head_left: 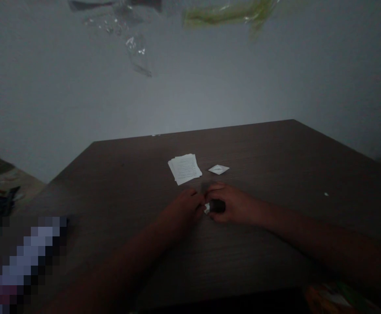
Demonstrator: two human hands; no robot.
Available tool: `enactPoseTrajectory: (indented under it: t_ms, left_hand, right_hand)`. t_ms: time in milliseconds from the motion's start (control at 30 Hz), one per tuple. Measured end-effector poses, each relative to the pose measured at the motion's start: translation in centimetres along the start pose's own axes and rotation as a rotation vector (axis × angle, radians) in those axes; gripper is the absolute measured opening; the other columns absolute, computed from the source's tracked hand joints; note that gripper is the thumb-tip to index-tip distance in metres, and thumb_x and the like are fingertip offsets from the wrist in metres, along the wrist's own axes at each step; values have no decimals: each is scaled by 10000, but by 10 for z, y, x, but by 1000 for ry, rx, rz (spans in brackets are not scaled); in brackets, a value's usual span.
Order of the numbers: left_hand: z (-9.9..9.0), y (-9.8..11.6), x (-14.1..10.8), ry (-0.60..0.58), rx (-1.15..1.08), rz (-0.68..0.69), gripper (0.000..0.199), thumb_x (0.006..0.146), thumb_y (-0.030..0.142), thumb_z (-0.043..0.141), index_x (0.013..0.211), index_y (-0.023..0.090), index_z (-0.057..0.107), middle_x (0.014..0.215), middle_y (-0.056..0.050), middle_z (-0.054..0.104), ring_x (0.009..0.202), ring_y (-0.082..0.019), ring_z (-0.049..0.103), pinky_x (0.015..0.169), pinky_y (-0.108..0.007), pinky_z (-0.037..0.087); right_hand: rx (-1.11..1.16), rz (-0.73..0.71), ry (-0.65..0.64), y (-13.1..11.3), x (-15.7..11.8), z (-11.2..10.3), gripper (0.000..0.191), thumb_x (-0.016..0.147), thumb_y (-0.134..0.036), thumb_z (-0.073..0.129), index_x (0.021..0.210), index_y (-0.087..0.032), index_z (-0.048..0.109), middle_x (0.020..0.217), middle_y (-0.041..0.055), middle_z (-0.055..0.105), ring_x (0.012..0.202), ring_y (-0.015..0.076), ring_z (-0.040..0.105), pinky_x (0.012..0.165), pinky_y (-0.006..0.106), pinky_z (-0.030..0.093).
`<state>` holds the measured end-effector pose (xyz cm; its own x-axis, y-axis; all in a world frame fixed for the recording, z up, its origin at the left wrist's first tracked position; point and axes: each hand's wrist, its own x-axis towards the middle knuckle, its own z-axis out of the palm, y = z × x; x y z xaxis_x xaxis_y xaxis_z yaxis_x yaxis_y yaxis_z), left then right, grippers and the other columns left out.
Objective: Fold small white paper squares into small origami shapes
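Note:
A small crumpled or folded white piece of paper (207,208) shows between my two hands, low over the table. My right hand (238,204) is closed, with its thumb and fingers curled round to the paper's right side. Within that curl is a dark patch; I cannot tell if it is an object or shadow. My left hand (185,208) has its fingers bent and pressed together at the paper's left side; what its fingertips hold is hidden. Beyond the hands lie a stack of printed white sheets (185,169) and a folded white diamond-shaped paper (219,169).
The dark wooden table (138,161) stands against a pale wall (210,83) with clear and yellow tape on it. A tiny white scrap (326,194) lies at the right. Blurred-out items are at the lower left. The light is dim.

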<state>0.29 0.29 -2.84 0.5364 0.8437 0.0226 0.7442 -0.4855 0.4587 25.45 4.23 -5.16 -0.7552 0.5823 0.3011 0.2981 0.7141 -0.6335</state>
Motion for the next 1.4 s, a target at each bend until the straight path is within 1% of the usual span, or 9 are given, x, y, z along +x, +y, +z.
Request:
enactPoseTrajectory:
  t_ms: [267, 500, 600, 767, 967, 1100, 1167, 1267, 1400]
  left_hand:
    - [0, 2, -1, 4, 16, -12, 134, 1106, 94, 707, 1077, 213, 759, 1168, -65, 767, 1089, -265, 785, 1008, -385, 643]
    - [21, -11, 7, 25, 65, -49, 155, 1066, 65, 754, 1072, 220, 753, 1174, -54, 773, 1077, -258, 765, 1031, -400, 651]
    - [24, -13, 8, 24, 67, -54, 161, 1068, 54, 758, 1068, 215, 760, 1186, -58, 777, 1089, -266, 772, 1032, -414, 656]
    - [18, -9, 9, 16, 49, -52, 152, 1052, 66, 798, 1059, 213, 760, 1189, -70, 793, 1095, -281, 785, 1063, -444, 669]
    - [4, 0, 0, 5, 24, -35, 138, 1101, 79, 736, 1107, 211, 776, 1211, -81, 804, 1125, -287, 802, 1073, -448, 680]
    - [-1, 3, -4, 8, 14, -29, 150, 1122, 109, 717, 1171, 226, 796, 1257, -82, 808, 1178, -295, 806, 1136, -458, 678]
    - [-3, 4, -3, -10, 21, -39, 146, 1117, 108, 717, 1155, 221, 800, 1266, -88, 810, 1182, -297, 813, 1142, -458, 681]
    - [-3, 4, -2, -31, 34, -31, 138, 1117, 114, 712, 1135, 222, 796, 1262, -80, 810, 1158, -280, 814, 1128, -448, 691]
    - [4, -1, 2, 8, 38, -27, 155, 1088, 86, 731, 1131, 229, 772, 1228, -62, 804, 1117, -266, 801, 1102, -436, 688]
  right_hand:
    - [20, 37, 2, 0, 3, 1, 129, 1005, -183, 931, 1104, -237, 867, 1184, 76, 862, 1109, 269, 813, 1041, 436, 658]
    - [-17, 56, -3, 5, 8, 3, 155, 1001, -98, 903, 1054, -239, 868, 1143, 67, 863, 1085, 259, 819, 990, 402, 657]
    - [-16, 43, 12, 6, 9, 3, 189, 1008, -60, 850, 1050, -243, 874, 1123, 54, 859, 1055, 244, 813, 959, 382, 652]
    - [-42, 24, 36, 6, 11, 5, 217, 1007, -25, 814, 1037, -232, 873, 1091, 57, 859, 1040, 245, 810, 955, 377, 641]
    - [-32, -14, 39, 8, 9, 3, 206, 1018, -30, 793, 1034, -222, 867, 1088, 65, 861, 1026, 236, 823, 936, 360, 644]
    - [-5, 5, 81, 8, 4, 4, 191, 1025, -72, 792, 1048, -254, 844, 1131, 56, 860, 1079, 247, 837, 977, 381, 657]
    - [-12, 38, 109, 9, 4, 6, 189, 998, -77, 819, 1034, -262, 822, 1109, 47, 851, 1070, 253, 830, 980, 389, 653]
    - [-21, 66, 96, 10, 6, 7, 192, 975, -66, 828, 988, -254, 795, 1056, 36, 830, 1030, 249, 811, 956, 383, 629]
    - [-27, 107, 72, 11, 13, 4, 218, 952, -34, 821, 948, -246, 771, 1032, 24, 806, 979, 229, 773, 927, 366, 601]
